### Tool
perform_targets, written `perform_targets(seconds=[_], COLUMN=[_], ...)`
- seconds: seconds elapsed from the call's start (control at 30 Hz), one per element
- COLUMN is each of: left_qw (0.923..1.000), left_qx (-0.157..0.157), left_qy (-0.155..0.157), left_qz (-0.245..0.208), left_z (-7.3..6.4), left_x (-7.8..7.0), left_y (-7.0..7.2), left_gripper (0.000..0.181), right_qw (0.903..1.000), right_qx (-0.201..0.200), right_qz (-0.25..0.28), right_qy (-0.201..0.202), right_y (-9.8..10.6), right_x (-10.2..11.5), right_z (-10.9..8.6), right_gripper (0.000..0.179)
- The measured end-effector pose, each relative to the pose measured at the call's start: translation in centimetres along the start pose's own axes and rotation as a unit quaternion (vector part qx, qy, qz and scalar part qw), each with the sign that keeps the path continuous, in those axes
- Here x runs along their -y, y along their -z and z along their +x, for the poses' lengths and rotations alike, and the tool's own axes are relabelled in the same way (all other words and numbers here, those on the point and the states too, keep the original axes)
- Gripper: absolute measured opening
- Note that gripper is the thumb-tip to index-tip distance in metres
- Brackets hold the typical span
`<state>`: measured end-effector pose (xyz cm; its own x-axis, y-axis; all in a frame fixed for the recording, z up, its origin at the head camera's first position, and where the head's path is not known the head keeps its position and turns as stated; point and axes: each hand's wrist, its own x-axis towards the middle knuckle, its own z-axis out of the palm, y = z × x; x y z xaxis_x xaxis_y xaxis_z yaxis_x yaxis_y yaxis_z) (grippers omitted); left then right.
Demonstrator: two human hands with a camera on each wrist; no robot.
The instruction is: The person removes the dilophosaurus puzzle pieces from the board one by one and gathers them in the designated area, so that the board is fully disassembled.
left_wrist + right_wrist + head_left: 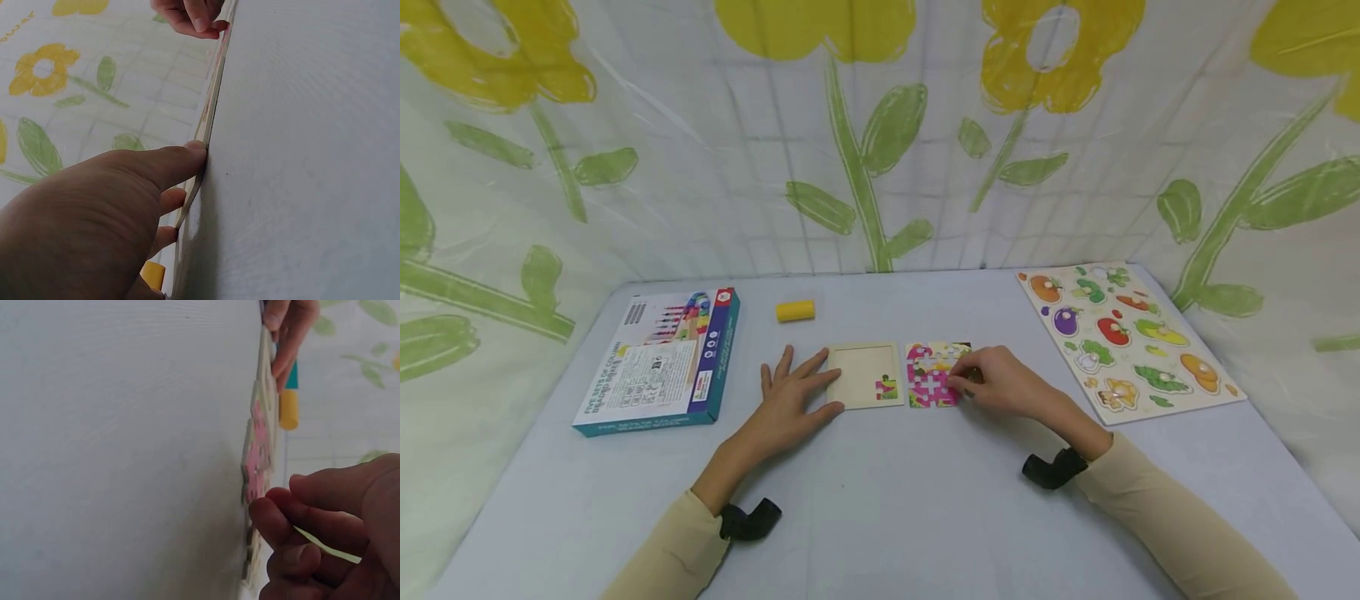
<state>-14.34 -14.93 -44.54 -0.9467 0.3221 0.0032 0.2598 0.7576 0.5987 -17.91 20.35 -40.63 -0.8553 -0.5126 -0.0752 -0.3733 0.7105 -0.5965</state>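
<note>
A shallow wooden puzzle tray [857, 379] lies flat with one pink-and-green jigsaw piece [887, 387] in its lower right corner. My left hand [793, 398] is spread beside it, thumb and fingertips resting on its left edge; the left wrist view shows the thumb [181, 164] against the rim. Right of the tray lies a square of pink, yellow and white jigsaw pieces [925, 375]. At its right side my right hand [1000, 382] has curled fingers and pinches a piece, which the fingertips mostly hide; the right wrist view shows the fingertips [265, 512] touching the pieces' edge.
A blue-edged boxed toy set [655, 362] lies at the left. A yellow cylinder [795, 311] stands behind the tray on its side. A vegetable peg board [1131, 342] lies at the right. A flower-printed curtain [700, 167] hangs along the table's back edge.
</note>
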Motion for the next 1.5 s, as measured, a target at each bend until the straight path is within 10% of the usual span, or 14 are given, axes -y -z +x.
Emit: perform_targets(seconds=[0.6,1.5], left_qw=[1.0000,1.0000], left_qx=[0.001,0.000], left_qy=[-0.001,0.002], left_qz=[-0.003,0.001], left_z=[-0.1,0.0], left_x=[-0.2,-0.4], left_y=[-0.1,0.2], left_gripper=[0.056,0.055], right_qw=[0.9953,0.9953], right_qx=[0.021,0.025], right_qz=[-0.007,-0.014], right_qy=[0.094,0.092], right_y=[-2.6,-3.4], right_x=[2.8,4.3], right_z=[3.8,6.0], right_gripper=[0.019,0.015])
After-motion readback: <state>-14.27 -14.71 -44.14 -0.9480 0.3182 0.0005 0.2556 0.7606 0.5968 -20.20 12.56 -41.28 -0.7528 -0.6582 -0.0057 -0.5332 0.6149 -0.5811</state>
